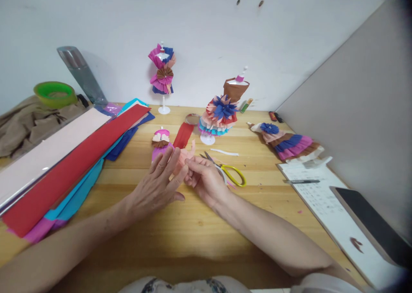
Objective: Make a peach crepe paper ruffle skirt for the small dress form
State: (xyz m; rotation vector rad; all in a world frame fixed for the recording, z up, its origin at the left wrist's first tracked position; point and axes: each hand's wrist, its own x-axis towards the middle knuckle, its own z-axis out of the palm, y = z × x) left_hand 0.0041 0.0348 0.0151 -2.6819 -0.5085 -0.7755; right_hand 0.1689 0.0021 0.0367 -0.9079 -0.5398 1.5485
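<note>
Pinched in the fingers of my right hand (pixel 204 177) is a piece of peach crepe paper (pixel 183 159), its narrow end sticking up. My left hand (pixel 159 185) is stretched out flat beside it, fingers extended and partly in front of the paper. Just behind my hands stands a small dress form (pixel 160 139) in pink, cream and brown paper, its lower part hidden. A strip of red crepe paper (pixel 183 135) lies close by. To the right of my right hand rest scissors with yellow handles (pixel 234 176), partly covering a roll of tape (pixel 221 173).
Long crepe paper sheets (pixel 77 168) cover the left side. Two dressed forms, one pink and blue (pixel 163 76), one with a blue flower (pixel 222 113), stand at the back. A paper dress (pixel 289 145), white board (pixel 309 198), pen (pixel 302 181) and dark tablet-like object (pixel 370 224) lie right.
</note>
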